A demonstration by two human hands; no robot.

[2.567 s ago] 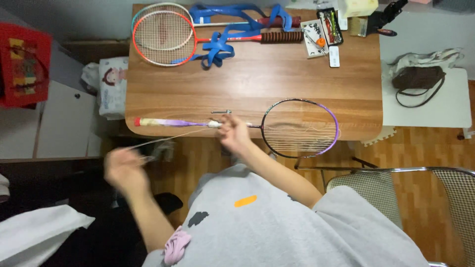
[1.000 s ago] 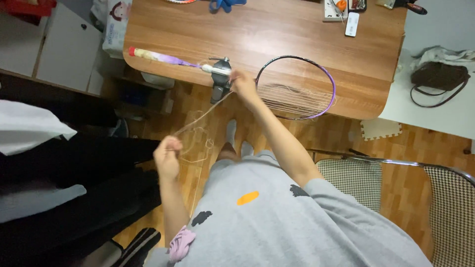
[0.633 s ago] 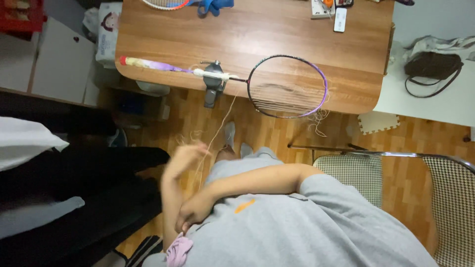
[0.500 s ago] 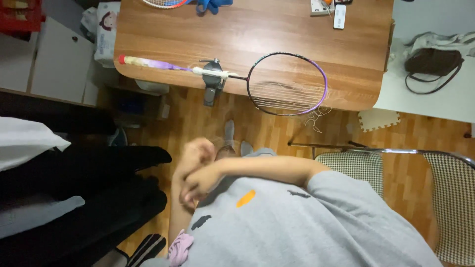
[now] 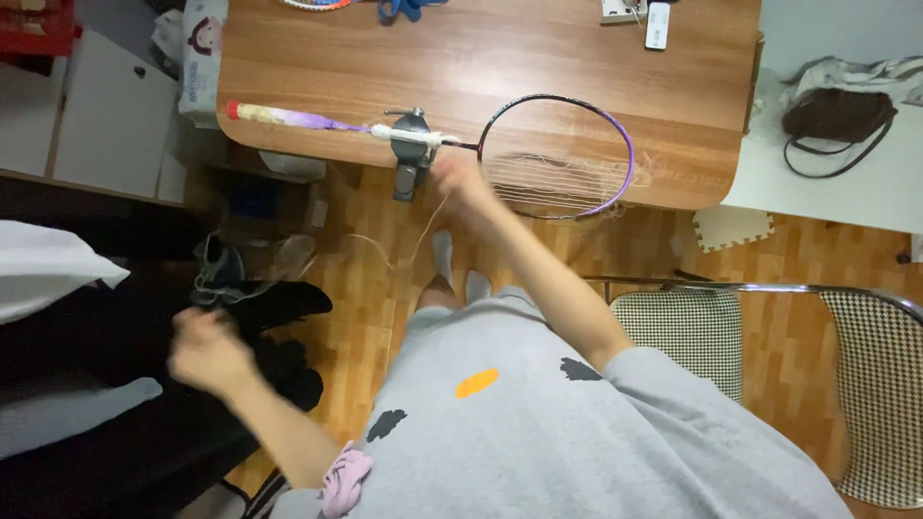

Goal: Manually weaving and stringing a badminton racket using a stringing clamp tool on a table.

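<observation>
A: The right hand (image 5: 460,183) is reaching up to the near edge of the wooden table (image 5: 500,58), fingers closing at the throat of the purple-framed racket (image 5: 558,154), right where shaft meets head. It's blurred, so I cannot tell if it's pinching the frame or the string.

B: And the left hand (image 5: 204,354)?

A: It's hanging out wide and low, well apart from the right, curled loosely (a soft blur, mind you). A thin pale string (image 5: 399,252) is trailing from beside the right hand down toward the floor; whether the left is gripping its end, I cannot tell.

B: Where's the racket sitting?

A: It's lying flat along the table's near edge, its head just beyond the right hand, partly strung. The shaft is sitting in a grey clamp (image 5: 411,159) just left of that hand, and the taped handle (image 5: 279,115) is stretching further left.

B: Anything past the right hand?

A: A metal-framed chair (image 5: 769,327) is standing off to its right, and a dark bag (image 5: 836,113) is resting beyond the table.
</observation>
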